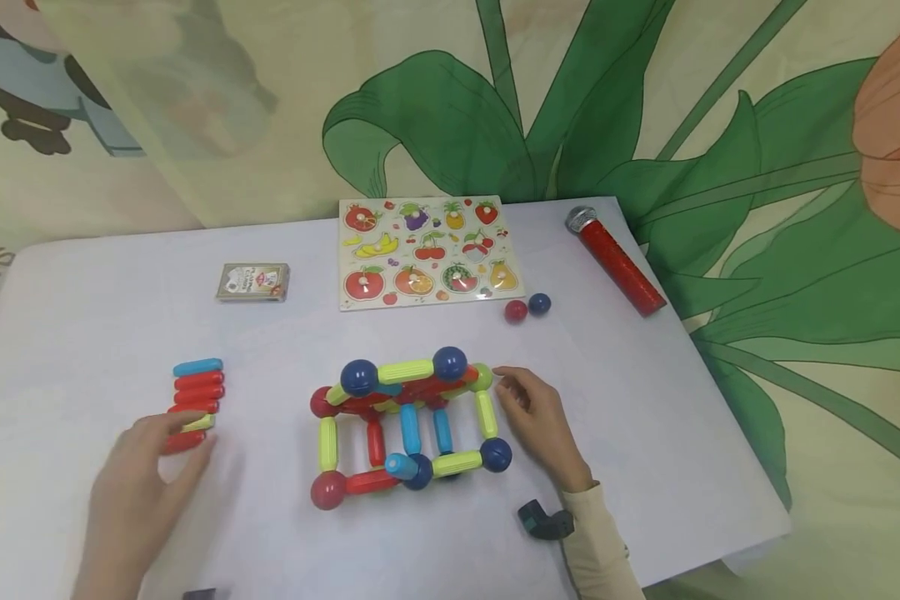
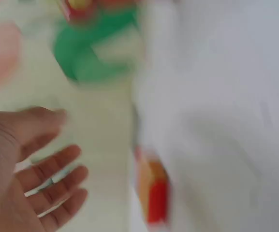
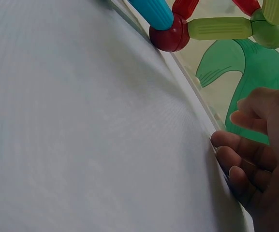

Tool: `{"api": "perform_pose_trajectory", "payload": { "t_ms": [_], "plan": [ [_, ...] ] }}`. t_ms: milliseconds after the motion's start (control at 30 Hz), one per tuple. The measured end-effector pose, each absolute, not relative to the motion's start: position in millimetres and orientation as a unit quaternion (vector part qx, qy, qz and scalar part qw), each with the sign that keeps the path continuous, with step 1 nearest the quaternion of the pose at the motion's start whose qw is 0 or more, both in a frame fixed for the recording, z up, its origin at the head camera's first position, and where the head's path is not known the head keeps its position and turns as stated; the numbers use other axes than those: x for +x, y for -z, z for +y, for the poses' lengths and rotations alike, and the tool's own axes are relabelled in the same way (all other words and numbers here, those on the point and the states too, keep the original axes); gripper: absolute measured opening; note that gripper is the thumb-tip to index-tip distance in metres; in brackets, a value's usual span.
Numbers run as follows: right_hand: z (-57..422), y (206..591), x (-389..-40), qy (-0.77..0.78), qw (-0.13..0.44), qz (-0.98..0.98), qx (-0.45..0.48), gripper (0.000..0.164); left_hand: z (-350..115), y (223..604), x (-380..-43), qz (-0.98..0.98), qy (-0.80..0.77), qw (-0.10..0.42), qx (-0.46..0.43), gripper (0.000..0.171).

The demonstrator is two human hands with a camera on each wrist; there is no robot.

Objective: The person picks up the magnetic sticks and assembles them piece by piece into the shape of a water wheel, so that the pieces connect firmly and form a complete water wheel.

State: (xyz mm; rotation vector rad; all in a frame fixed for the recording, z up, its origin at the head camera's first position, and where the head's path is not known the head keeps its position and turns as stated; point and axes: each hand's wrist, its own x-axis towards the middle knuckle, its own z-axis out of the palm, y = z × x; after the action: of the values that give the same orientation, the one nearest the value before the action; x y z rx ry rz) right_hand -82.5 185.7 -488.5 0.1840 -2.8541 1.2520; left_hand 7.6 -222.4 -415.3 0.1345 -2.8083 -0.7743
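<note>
A frame of magnetic building rods and balls (image 1: 382, 481) stands mid-table in the head view, with red, lime and blue rods between red, blue and green balls. My left hand (image 1: 141, 475) reaches over a column of loose rods at the left, thumb and index finger apart around a lime rod (image 1: 199, 422) and a red rod (image 1: 184, 442). The left wrist view, blurred, shows its fingers spread. Beside the frame's right end is my right hand (image 1: 537, 417), loosely bent and holding nothing, index fingertip close to a green ball (image 1: 482, 377).
Behind the frame lie a fruit puzzle board (image 1: 430, 252), a card box (image 1: 252, 282), a loose red ball (image 1: 516, 312) and a loose blue ball (image 1: 540, 304). A red microphone (image 1: 621, 265) rests near the right edge. By the right sleeve is a small black object (image 1: 545, 521).
</note>
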Motion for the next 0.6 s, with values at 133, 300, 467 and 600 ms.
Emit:
{"api": "perform_pose_trajectory", "payload": {
  "t_ms": [133, 300, 467, 600],
  "plan": [
    [184.8, 488.9, -82.9, -0.404, 0.009, -0.913, 0.059, 0.026, -262.8, 436.8, 8.7, -0.981, 0.171, -0.012, 0.092, 0.052],
    [184.4, 488.9, -82.6, -0.407, 0.005, -0.911, 0.059, 0.026, -273.9, 450.9, 9.9, -0.983, 0.16, -0.036, 0.076, 0.053],
    [184.8, 489.4, -82.1, -0.403, 0.004, -0.913, 0.058, 0.026, -255.7, 440.3, 11.8, -0.97, 0.231, -0.003, 0.076, 0.046],
    [185.3, 489.2, -82.5, -0.397, 0.011, -0.916, 0.058, 0.026, -216.9, 420.1, 9.3, -0.929, 0.363, 0.019, 0.074, 0.04]
  ]
}}
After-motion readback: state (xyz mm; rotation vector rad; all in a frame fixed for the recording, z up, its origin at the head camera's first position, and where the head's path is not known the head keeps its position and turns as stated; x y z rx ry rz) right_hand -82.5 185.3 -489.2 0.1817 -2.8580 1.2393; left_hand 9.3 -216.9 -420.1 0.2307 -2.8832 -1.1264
